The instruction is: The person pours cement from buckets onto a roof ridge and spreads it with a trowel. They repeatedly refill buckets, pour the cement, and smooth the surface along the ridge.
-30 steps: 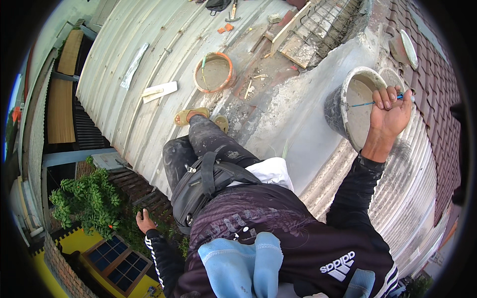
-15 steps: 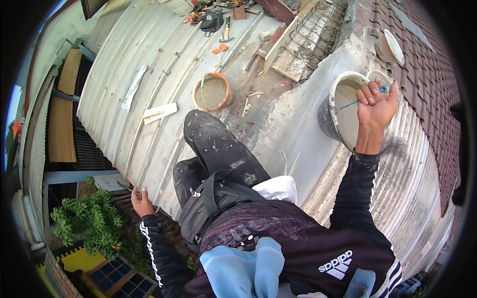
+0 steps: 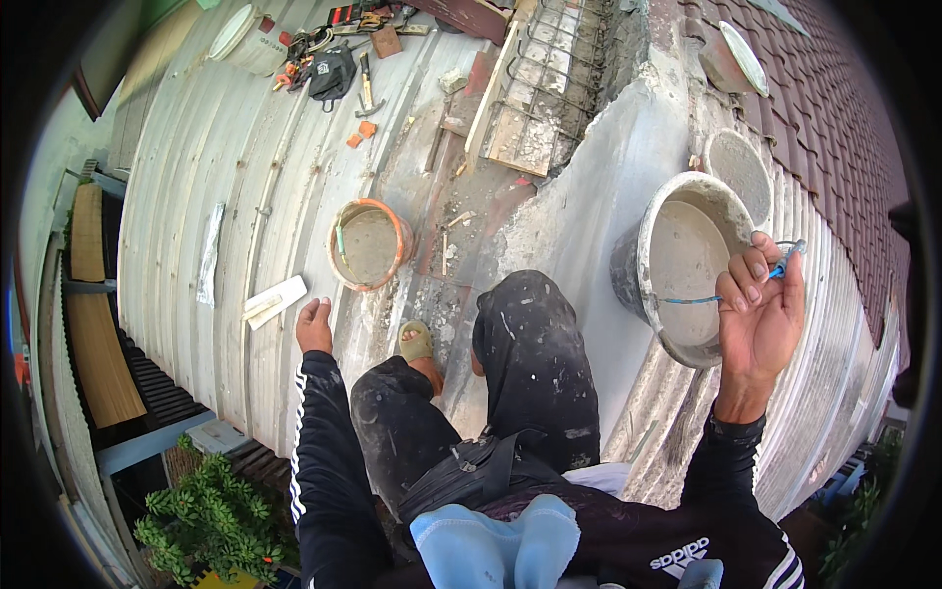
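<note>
My right hand [image 3: 760,319] is closed around the blue cord handle [image 3: 687,300] of a dark bucket [image 3: 633,270]. The cord runs to the bucket's left inner side. Wet grey mortar [image 3: 692,250] lies in the bucket. My left hand [image 3: 314,326] hangs over the metal roof, fingers loosely curled together, with nothing visible in them. Beside it lies a white flat float-like tool [image 3: 277,299]. An orange-rimmed bucket [image 3: 404,240] with grey mortar and a green-gripped handle stands ahead of that hand.
A round container of grey mortar [image 3: 738,167] stands behind the dark bucket, with a white-rimmed tub [image 3: 746,59] farther off. A hammer [image 3: 367,88], a black bag [image 3: 332,71] and a pale bucket [image 3: 235,39] lie ahead. A rebar-filled form [image 3: 549,88] crosses the roof. The roof edge drops at left.
My view has shifted and my legs now stand more upright, a sandalled foot showing. My left hand has come in over the roof, its fingers closing. My right hand still grips the blue cord.
</note>
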Demonstrator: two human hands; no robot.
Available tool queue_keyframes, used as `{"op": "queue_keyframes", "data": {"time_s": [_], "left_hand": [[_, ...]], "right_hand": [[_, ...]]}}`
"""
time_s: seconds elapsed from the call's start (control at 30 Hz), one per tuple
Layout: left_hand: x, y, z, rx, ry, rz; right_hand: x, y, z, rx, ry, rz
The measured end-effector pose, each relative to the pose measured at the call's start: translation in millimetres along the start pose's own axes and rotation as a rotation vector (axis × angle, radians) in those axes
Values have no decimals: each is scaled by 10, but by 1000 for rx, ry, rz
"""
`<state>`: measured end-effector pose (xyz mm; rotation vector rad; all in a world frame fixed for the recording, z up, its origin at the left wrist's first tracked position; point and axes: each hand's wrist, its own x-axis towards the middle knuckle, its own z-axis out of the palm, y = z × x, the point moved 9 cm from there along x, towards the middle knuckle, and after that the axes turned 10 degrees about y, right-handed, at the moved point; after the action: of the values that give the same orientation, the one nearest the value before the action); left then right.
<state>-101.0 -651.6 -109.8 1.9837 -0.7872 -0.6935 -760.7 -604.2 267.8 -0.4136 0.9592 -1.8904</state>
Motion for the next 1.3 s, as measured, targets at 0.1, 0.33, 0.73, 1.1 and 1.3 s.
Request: {"op": "queue_keyframes", "data": {"time_s": [0.1, 0.33, 0.73, 1.1, 1.3], "left_hand": [[837, -181, 739, 225, 19, -27], [1985, -821, 2074, 375, -200, -196], [1589, -893, 1940, -13, -340, -710], [1709, -506, 1999, 155, -304, -773], [1508, 665, 1803, 241, -264, -751]], "right_hand": [[27, 11, 94, -59, 30, 1], [167, 44, 160, -259, 301, -26], [319, -250, -107, -245, 707, 105], [425, -260, 21, -141, 811, 197], [431, -541, -264, -141, 919, 275]]}}
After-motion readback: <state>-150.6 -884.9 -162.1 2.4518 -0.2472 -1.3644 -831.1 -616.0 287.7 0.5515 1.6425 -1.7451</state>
